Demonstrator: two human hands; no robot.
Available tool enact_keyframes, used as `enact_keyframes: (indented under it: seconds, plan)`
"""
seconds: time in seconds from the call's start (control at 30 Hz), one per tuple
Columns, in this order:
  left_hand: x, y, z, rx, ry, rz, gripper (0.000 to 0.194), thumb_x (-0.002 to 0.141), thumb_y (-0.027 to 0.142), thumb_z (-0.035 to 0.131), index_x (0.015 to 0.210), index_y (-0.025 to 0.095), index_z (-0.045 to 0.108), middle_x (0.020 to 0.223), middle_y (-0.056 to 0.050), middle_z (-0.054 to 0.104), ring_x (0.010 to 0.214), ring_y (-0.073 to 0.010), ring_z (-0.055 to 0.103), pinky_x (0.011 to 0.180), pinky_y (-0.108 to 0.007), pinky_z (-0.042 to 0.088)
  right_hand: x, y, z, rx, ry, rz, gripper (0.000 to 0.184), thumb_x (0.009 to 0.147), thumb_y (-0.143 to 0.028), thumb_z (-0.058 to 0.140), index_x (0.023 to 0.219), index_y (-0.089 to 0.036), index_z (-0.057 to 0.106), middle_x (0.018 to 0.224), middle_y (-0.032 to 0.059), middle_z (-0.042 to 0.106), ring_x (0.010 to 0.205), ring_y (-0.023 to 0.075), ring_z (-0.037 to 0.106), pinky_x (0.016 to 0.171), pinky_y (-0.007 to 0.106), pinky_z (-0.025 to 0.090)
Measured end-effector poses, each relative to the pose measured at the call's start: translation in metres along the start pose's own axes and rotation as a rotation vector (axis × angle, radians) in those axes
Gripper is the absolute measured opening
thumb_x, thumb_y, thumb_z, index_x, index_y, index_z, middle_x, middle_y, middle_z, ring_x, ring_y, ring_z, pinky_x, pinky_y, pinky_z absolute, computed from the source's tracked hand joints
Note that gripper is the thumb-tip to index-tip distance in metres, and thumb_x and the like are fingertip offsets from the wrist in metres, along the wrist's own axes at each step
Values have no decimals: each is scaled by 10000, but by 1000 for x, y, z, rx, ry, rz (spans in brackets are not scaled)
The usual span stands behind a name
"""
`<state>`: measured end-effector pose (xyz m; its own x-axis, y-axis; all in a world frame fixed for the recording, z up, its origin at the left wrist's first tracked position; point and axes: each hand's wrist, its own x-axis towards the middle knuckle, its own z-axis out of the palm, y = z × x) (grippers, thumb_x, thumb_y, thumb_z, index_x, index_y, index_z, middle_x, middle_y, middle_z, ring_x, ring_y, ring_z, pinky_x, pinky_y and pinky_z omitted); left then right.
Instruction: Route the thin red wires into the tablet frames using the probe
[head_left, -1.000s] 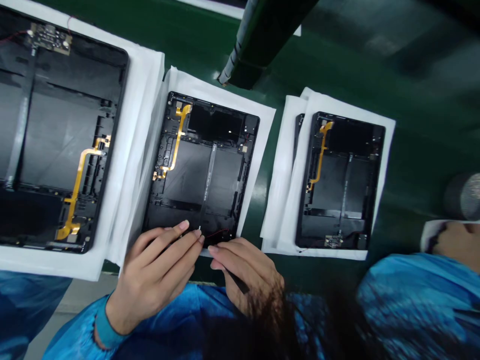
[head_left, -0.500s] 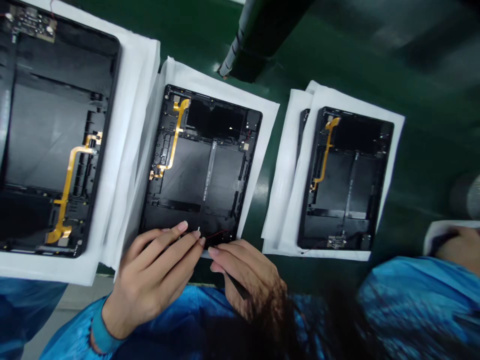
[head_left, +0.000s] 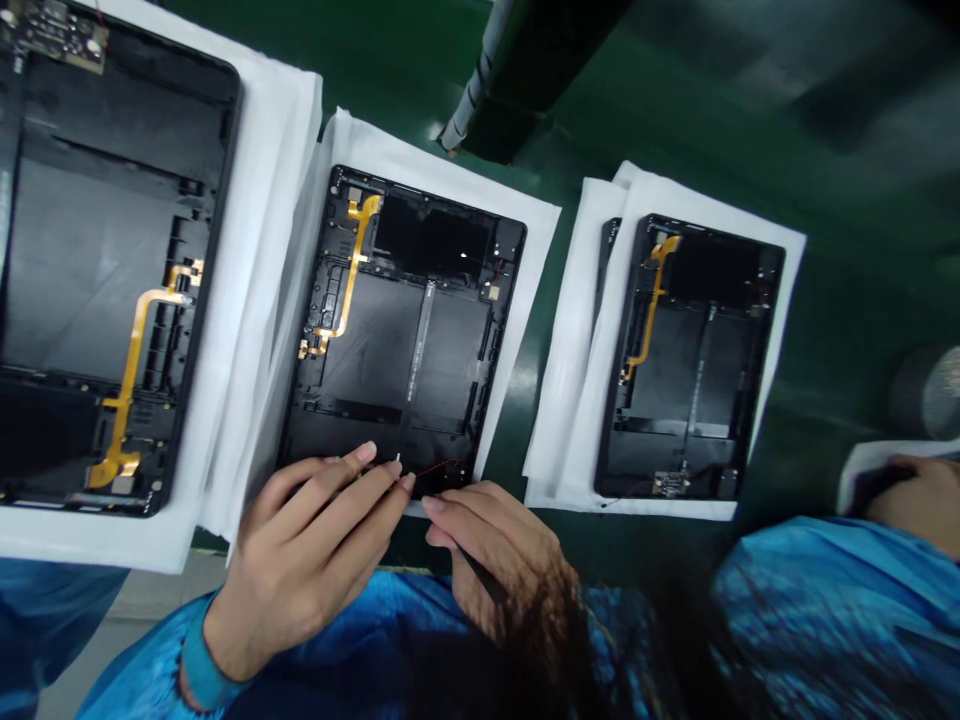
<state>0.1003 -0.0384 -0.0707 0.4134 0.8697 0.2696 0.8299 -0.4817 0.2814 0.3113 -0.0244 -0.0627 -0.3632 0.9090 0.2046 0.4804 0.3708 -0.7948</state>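
Observation:
A black tablet back housing (head_left: 373,330) lies tilted on white foam sheeting in front of me. It carries an orange flex cable (head_left: 352,270), a dark printed ribbon cable (head_left: 418,350) and a thin red wire (head_left: 439,465). My left hand (head_left: 311,555) rests over the housing's lower edge, its fingers stretched out and its thumb hidden; whatever lies beneath is covered. Just right of it, at the lower right corner, my right hand (head_left: 499,550) pinches a dark slim tool (head_left: 482,575) that looks like tweezers. The tool's tip is hidden by the fingers.
On the left a similar housing (head_left: 90,240) lies on white foam sheets (head_left: 259,230). To the right, another housing (head_left: 694,350) rests on stacked sheets. A dark post (head_left: 525,90) stands behind on the green table (head_left: 847,290). A co-worker's blue sleeve (head_left: 817,590) is at the right.
My right hand has shifted very slightly right with the slim tool. My left hand and the middle housing are practically unchanged.

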Motion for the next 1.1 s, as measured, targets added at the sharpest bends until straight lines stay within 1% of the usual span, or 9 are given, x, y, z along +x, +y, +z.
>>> enact_keyframes:
  seconds: [0.13,0.3,0.37,0.53,0.7,0.8,0.9,0.97,1.1]
  plan:
    - [1,2,1,-16,-1,-16,280,1072,277,457,1176,285,716,1377,126,539,1371,-128,509,1266,-341,471,5,-2,0,-16,25,-11,523,825,22,630,1275,-242,663,891,63,821,727,212,769,628,336,713]
    - [4,2,1,-51,17,-42,267,1075,275,474,1187,280,717,1380,134,535,1354,-103,518,1371,-308,314,4,-1,-1,-28,33,-2,477,833,13,651,1241,-233,678,900,64,819,722,207,769,630,336,705]
    - [4,2,1,-46,8,-39,276,1082,294,465,1196,292,716,1374,139,538,1362,-99,510,1379,-293,293,3,-1,-1,-34,29,-4,454,836,10,663,1229,-218,679,911,65,814,741,196,768,650,323,701]
    - [5,2,-1,-16,-20,-39,302,1112,340,429,1197,323,718,1386,157,522,1374,-100,499,1340,-295,355,4,-2,1,-28,44,7,378,829,33,661,1147,-165,706,915,74,803,768,164,752,682,274,681]
    - [3,3,1,71,-51,-16,318,1117,417,408,1265,361,684,1406,152,508,1425,-141,450,1231,-330,465,2,-1,1,-34,101,2,351,842,41,642,1136,-139,706,879,95,792,778,177,740,681,308,677]
    - [3,6,3,66,-37,-29,312,1101,391,428,1284,354,679,1381,143,531,1441,-170,435,1210,-361,502,1,0,2,-36,128,-5,321,862,27,634,1128,-137,707,852,96,788,763,182,737,654,317,670]
    - [5,8,4,29,-20,-54,305,1104,346,432,1286,344,677,1340,118,565,1355,-157,522,1024,-383,590,2,0,2,-52,135,12,287,865,14,655,1109,-126,713,854,112,790,766,185,743,647,316,669]
    - [7,9,4,4,-15,-69,292,1124,354,431,1287,340,673,1311,103,582,1243,-127,587,897,-371,577,3,-1,1,-63,139,19,270,869,10,658,1095,-125,716,849,112,789,767,183,744,654,313,672]
    - [9,9,4,-11,-17,-84,279,1134,374,443,1278,338,679,1284,87,594,1175,-116,607,849,-378,554,4,-3,-2,-75,120,17,269,869,17,646,1082,-127,722,854,112,792,782,178,745,682,303,682]
